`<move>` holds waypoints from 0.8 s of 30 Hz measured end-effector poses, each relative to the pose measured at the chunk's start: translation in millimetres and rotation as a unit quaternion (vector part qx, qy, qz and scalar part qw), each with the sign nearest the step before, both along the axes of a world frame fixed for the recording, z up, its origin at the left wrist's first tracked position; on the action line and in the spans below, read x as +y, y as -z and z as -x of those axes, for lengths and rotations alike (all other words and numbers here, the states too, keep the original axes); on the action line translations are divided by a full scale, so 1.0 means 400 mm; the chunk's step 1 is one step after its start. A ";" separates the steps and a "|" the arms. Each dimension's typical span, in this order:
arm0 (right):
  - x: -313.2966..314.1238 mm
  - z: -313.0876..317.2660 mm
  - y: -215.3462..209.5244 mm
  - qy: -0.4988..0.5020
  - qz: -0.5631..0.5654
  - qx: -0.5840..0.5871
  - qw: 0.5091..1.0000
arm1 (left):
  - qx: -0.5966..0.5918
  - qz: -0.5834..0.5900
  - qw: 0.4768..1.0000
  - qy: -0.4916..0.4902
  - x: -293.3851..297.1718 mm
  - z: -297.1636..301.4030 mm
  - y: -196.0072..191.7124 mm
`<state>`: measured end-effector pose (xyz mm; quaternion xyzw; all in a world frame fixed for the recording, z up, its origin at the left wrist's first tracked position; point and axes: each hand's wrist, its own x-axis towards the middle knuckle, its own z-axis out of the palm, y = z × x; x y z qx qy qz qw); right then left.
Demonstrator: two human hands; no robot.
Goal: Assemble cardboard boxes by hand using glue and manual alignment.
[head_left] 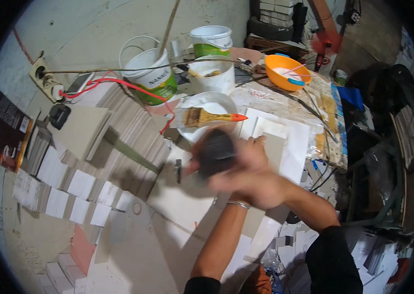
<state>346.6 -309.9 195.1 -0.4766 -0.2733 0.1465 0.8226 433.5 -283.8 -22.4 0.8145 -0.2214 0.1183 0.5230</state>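
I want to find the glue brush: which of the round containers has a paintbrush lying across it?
The shallow white bowl nearest the hands; a brush with yellow handle and orange tip lies across its rim. The white buckets and orange bowl behind do not.

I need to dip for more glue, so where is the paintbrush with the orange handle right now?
In the head view the paintbrush lies across the white bowl, just beyond the hands, in front of the white buckets.

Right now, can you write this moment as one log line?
left hand: blurred, on dark brush | right hand: blurred, over grey board | paintbrush: resting on white bowl
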 end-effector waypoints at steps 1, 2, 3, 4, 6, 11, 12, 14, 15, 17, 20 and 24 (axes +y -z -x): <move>-0.035 -0.019 0.034 0.099 -0.040 -0.065 0.992 | 0.037 0.174 0.981 0.075 0.067 -0.021 0.051; -0.147 -0.039 0.062 0.145 -0.054 -0.107 0.982 | -0.002 -0.055 0.998 0.005 0.005 -0.002 -0.008; -0.253 -0.061 0.106 0.184 -0.074 -0.149 0.969 | -0.050 -0.289 0.954 -0.068 -0.040 0.017 -0.076; -0.310 -0.065 0.122 0.229 -0.054 -0.146 0.961 | -0.052 -0.311 0.943 -0.102 -0.044 0.028 -0.100; -0.369 -0.092 0.175 0.297 -0.027 -0.124 0.946 | -0.029 -0.221 0.971 -0.087 -0.020 0.039 -0.119; -0.419 -0.166 0.294 0.303 0.160 -0.092 0.935 | -0.057 -0.261 0.958 -0.107 -0.005 0.041 -0.123; -0.423 -0.180 0.307 0.304 0.171 -0.103 0.932 | -0.054 -0.255 0.960 -0.105 -0.005 0.042 -0.121; -0.432 -0.211 0.322 0.306 0.181 -0.110 0.928 | -0.048 -0.249 0.962 -0.101 -0.011 0.047 -0.129; -0.437 -0.223 0.332 0.308 0.190 -0.120 0.924 | -0.039 -0.240 0.965 -0.098 -0.016 0.050 -0.133; -0.421 -0.228 0.352 0.298 0.192 -0.102 0.930 | -0.025 -0.236 0.967 -0.097 -0.011 0.051 -0.137; -0.362 -0.159 0.371 0.307 0.216 -0.116 0.919 | -0.041 -0.247 0.963 -0.098 0.004 0.057 -0.136; -0.342 -0.114 0.406 0.206 0.157 -0.138 0.956 | -0.055 -0.249 0.963 -0.085 0.015 0.061 -0.135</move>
